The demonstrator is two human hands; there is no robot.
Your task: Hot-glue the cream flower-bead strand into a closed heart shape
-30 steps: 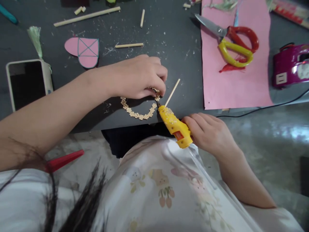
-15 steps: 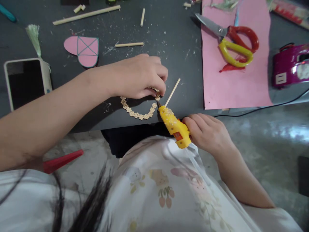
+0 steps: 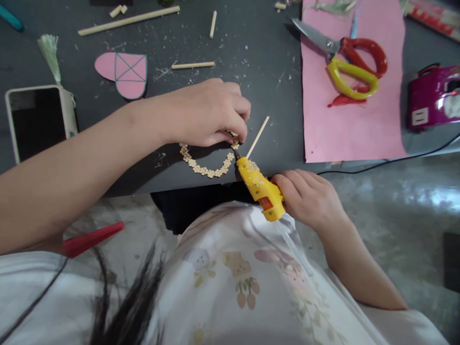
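A ring of small pale wooden flower-shaped pieces point(image 3: 210, 172) lies near the table's front edge, with a gap on its right side. My left hand point(image 3: 219, 112) reaches over the ring and hides its upper part; thumb and fingertips are closed on the pieces beside the gap. In my right hand point(image 3: 307, 196) is a yellow glue gun point(image 3: 260, 187), gripped by its handle. The nozzle points up and left into the gap, right by the end piece under my left fingers. A short thin wooden stick point(image 3: 258, 137) lies just beyond the nozzle.
Scissors point(image 3: 330, 45) with red and yellow handles rest on a pink sheet point(image 3: 334, 134). A purple device point(image 3: 433, 98) with a cable stands at the right. A pink cut-out point(image 3: 127, 74), a phone point(image 3: 38, 124), a tassel point(image 3: 51, 55) and wooden sticks point(image 3: 129, 20) lie on the grey table.
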